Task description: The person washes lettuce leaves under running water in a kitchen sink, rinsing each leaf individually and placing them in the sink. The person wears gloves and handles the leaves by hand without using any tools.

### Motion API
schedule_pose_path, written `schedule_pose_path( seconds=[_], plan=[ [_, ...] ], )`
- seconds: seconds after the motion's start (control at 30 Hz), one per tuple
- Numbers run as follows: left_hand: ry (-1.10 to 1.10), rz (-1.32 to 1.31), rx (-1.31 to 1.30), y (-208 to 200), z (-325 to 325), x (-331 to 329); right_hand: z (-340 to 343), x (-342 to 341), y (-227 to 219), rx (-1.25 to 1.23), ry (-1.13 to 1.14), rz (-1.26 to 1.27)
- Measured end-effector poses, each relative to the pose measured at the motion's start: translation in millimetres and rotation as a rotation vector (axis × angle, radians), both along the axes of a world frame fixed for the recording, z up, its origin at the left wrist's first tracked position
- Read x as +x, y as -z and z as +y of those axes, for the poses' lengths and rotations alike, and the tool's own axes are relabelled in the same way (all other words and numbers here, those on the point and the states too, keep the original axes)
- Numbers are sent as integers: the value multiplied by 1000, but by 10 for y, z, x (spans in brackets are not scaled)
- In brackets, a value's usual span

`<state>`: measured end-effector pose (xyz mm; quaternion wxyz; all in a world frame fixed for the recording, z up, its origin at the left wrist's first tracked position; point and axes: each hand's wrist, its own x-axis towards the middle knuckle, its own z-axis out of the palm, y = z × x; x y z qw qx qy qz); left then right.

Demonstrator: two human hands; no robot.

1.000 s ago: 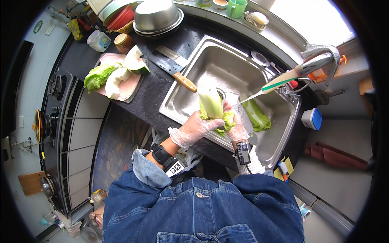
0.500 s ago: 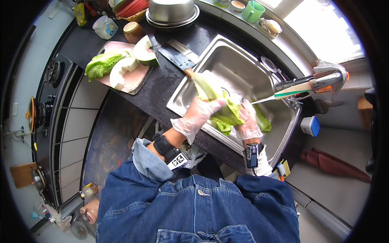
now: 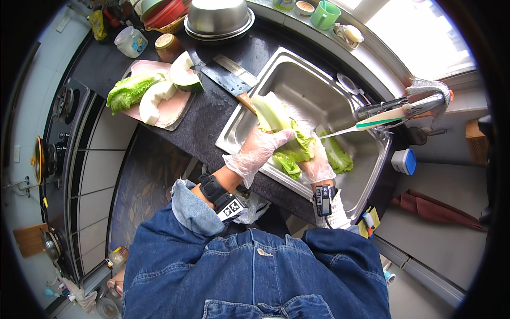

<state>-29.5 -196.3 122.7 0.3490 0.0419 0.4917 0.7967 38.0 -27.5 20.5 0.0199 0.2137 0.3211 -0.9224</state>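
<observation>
Over the sink (image 3: 340,87), my left hand (image 3: 260,148), in a clear plastic glove, is closed around a lettuce leaf (image 3: 272,112) with a pale stem and green frilly edge, its thumb across the front. My right hand (image 3: 317,162), also gloved, is against the right side of this leaf; its fingers are hidden behind the green part. Another lettuce leaf (image 3: 337,151) lies in the basin right of my right hand. A cleaver (image 3: 227,77) rests on the counter, its wooden handle reaching over the sink's left rim.
Left on the counter, a pink cutting board (image 3: 183,102) holds a lettuce leaf (image 3: 130,91) and melon pieces (image 3: 158,103). Behind are a jar (image 3: 169,47) and a steel bowl (image 3: 219,18). A green-and-cream-handled utensil (image 3: 380,118) reaches past the faucet (image 3: 433,101) over the basin.
My right hand has slid left and further behind the leaf, so its fingers no longer show. The left hand keeps its hold on the leaf. The view has shifted slightly.
</observation>
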Motion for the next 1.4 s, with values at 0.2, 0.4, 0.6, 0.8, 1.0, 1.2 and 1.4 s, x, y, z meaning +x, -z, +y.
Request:
schedule_pose_path(
  seconds=[0.2, 0.4, 0.6, 0.8, 1.0, 1.2, 1.4],
  plan=[
    [-12, -30, 186, -91, -17, -117, 32, 106, -184, -499, 7, -102],
    [-152, 111, 29, -411, -36, -328, 105, 151, -65, -185, 83, -323],
    [-466, 501, -335, -785, -1098, -940, 171, 133, -82, -225, 94, -254],
    [-186, 1341, -1408, -1112, -2429, -1965, 90, 119, -50, -173, 100, -318],
    [402, 1359, -1586, -278, -2882, -2981, -49, 206, 16, -143, 131, -391],
    [439, 1237, -1535, 531, -2841, -3211, -38, 336, -34, -108, 233, -431],
    [567, 1315, -1660, 595, -2890, -3169, 5, 363, 87, -104, 235, -411]
  ],
)
